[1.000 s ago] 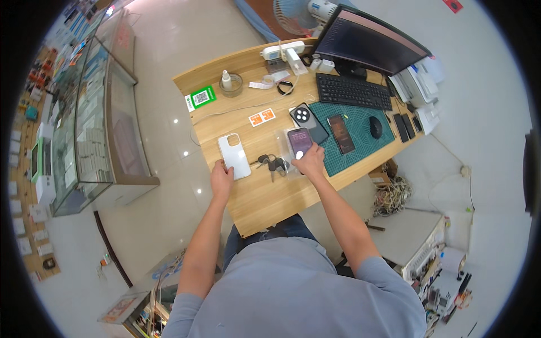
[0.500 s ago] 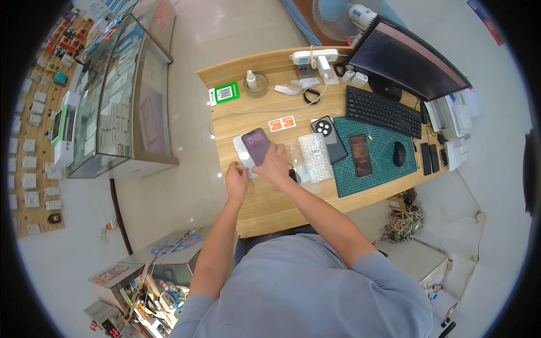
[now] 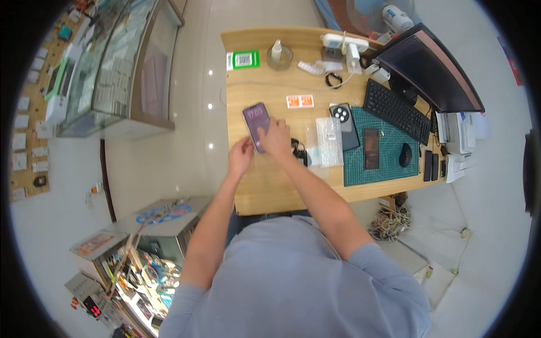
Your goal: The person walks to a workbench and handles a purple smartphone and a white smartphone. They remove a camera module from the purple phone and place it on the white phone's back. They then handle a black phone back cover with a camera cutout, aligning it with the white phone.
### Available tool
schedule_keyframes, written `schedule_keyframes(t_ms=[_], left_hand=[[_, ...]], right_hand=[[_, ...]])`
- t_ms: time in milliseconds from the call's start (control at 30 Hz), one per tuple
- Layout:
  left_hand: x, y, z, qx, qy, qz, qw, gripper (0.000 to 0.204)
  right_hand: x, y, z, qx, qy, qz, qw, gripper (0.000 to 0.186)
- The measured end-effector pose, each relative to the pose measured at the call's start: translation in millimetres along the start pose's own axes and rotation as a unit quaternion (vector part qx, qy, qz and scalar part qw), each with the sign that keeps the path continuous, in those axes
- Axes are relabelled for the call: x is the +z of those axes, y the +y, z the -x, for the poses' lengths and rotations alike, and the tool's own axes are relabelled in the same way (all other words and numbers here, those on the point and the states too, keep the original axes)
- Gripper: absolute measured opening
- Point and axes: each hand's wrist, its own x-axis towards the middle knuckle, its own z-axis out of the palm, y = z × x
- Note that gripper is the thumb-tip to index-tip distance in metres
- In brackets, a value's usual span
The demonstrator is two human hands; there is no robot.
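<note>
A smartphone [image 3: 255, 115] with a lit purple screen lies at the left part of the wooden desk, slightly tilted. My right hand [image 3: 276, 139] grips its lower right side, the thumb over the screen. At the phone's lower left corner, the fingers of my left hand [image 3: 242, 153] are pinched together; what they hold, if anything, is too small to make out. To the right of my right hand lie a black strap-like item [image 3: 299, 151], a clear plastic sleeve [image 3: 313, 141] and a bubble-wrap pouch [image 3: 329, 141].
A dark phone [image 3: 350, 135] with a round camera block lies beside the pouch. Another phone [image 3: 371, 149] rests on the green cutting mat [image 3: 355, 174], near a mouse [image 3: 406, 155] and keyboard [image 3: 397, 111]. Orange-white stickers [image 3: 300, 101], a tape roll [image 3: 287, 61] and a monitor [image 3: 431, 70] stand farther back.
The whole view has shifted, with the desk higher and farther right. The whitish sheet seen beside the phone before is no longer visible. Both hands stay at the phone's lower end.
</note>
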Motion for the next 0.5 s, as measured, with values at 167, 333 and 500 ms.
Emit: schedule_keyframes(t_ms=[167,333,500], left_hand=[[-7,25,1,-0.098,-0.001,0.161,0.982,0.034],[-14,24,0,-0.120,0.018,0.128,0.984,0.034],[-26,37,-2,-0.151,-0.053,0.162,0.974,0.032]], right_hand=[[-10,23,-26,0.058,-0.092,-0.071,0.992,0.028],[-8,32,-28,0.124,-0.143,-0.206,0.960,0.031],[-26,22,-23,0.257,-0.277,-0.467,0.800,0.036]])
